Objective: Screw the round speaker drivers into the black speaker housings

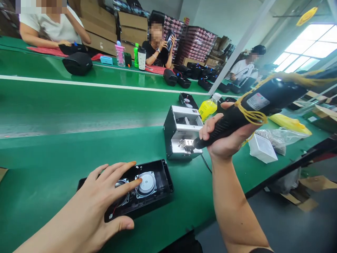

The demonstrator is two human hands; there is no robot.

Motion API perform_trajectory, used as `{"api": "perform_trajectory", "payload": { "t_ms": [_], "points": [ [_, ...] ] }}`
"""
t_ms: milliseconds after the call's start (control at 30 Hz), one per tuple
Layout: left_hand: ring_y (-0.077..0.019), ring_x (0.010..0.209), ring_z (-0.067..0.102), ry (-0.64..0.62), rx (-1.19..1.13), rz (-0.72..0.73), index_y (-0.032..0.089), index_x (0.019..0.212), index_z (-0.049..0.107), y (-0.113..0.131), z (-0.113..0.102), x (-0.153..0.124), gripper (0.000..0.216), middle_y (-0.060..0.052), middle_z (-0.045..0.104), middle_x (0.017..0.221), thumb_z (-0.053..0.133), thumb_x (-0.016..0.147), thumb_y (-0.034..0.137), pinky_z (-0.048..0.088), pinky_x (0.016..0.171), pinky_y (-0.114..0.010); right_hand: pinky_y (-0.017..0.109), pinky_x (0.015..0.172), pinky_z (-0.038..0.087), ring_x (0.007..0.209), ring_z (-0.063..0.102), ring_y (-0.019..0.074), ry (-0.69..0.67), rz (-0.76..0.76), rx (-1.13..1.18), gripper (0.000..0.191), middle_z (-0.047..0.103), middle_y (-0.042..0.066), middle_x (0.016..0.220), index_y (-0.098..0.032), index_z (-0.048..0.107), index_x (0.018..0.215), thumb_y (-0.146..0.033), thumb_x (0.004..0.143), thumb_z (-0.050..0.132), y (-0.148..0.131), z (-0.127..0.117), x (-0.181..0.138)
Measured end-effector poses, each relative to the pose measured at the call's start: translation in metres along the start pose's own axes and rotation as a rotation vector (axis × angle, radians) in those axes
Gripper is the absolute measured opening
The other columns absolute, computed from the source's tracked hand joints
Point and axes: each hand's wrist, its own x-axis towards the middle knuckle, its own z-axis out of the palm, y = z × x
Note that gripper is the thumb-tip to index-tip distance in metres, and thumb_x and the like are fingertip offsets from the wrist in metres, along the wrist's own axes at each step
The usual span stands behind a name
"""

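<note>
My right hand (228, 135) is wrapped round a black electric screwdriver (273, 95) with yellow cord tied about it. The tool's tip reaches the front of a silver and black screw feeder (181, 131) on the green bench. Below and to the left, my left hand (105, 193) spreads its fingers over a black speaker housing (160, 198). Inside the housing sit two round speaker drivers, the right one (146, 183) plainly visible under my fingertip, the left one partly covered by my hand. A thin red wire shows near the housing's lower left corner.
Behind the feeder stands a yellow drink bottle (207, 107) beside another open housing (188, 101). To the right are a white box (262, 148) and a clear bag of small parts (272, 138). Several people sit across the green bench (52, 158), among black speaker housings (77, 64) and bottles.
</note>
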Motion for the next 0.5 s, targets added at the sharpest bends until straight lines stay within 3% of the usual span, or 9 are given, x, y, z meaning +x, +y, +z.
{"api": "perform_trajectory", "payload": {
  "t_ms": [167,267,400,433,500],
  "points": [
    [-0.0412,0.141,0.053,-0.006,0.015,-0.031,0.046,0.157,0.052,0.009,0.002,-0.002,0.07,0.001,0.033,0.177,0.075,0.091,0.056,0.057,0.1,-0.061,0.023,0.031,0.036,0.033,0.041,0.012,-0.01,0.004,-0.041,0.073,0.052,-0.008,0.054,-0.024,0.068,0.116,-0.09,0.087,0.057,-0.007,-0.001,-0.005],
    [-0.0411,0.141,0.052,-0.014,-0.021,-0.08,0.047,0.153,0.056,0.016,0.002,0.001,0.067,0.001,0.034,0.177,0.076,0.089,0.041,0.052,0.104,-0.065,0.022,0.029,0.034,0.032,0.039,0.011,-0.026,0.016,-0.054,0.072,0.051,-0.007,0.052,-0.023,0.072,0.108,-0.09,0.086,0.058,-0.018,0.002,-0.01],
    [-0.0404,0.144,0.049,-0.046,-0.092,-0.146,0.047,0.144,0.063,0.023,-0.004,0.006,0.061,0.001,0.037,0.175,0.078,0.086,0.034,0.046,0.11,-0.065,0.022,0.029,0.034,0.033,0.039,0.0101,-0.08,0.018,0.021,0.067,0.053,-0.008,0.053,-0.025,0.076,0.117,-0.082,0.082,0.071,-0.043,0.006,-0.014],
    [-0.04,0.144,0.049,-0.052,-0.111,-0.159,0.046,0.142,0.064,0.024,-0.006,0.008,0.061,0.001,0.038,0.174,0.079,0.085,0.033,0.045,0.111,-0.064,0.023,0.029,0.034,0.034,0.041,0.0105,-0.109,0.035,0.064,0.067,0.054,-0.007,0.055,-0.026,0.077,0.122,-0.078,0.079,0.077,-0.049,0.007,-0.014],
    [-0.0393,0.145,0.05,-0.061,-0.145,-0.172,0.045,0.14,0.066,0.026,-0.01,0.01,0.059,-0.002,0.04,0.174,0.081,0.084,0.033,0.043,0.113,-0.064,0.023,0.03,0.035,0.035,0.044,0.0106,-0.115,0.207,0.237,0.062,0.054,-0.008,0.055,-0.033,0.079,0.117,-0.07,0.068,0.09,-0.06,0.008,-0.015]
  ]
}}
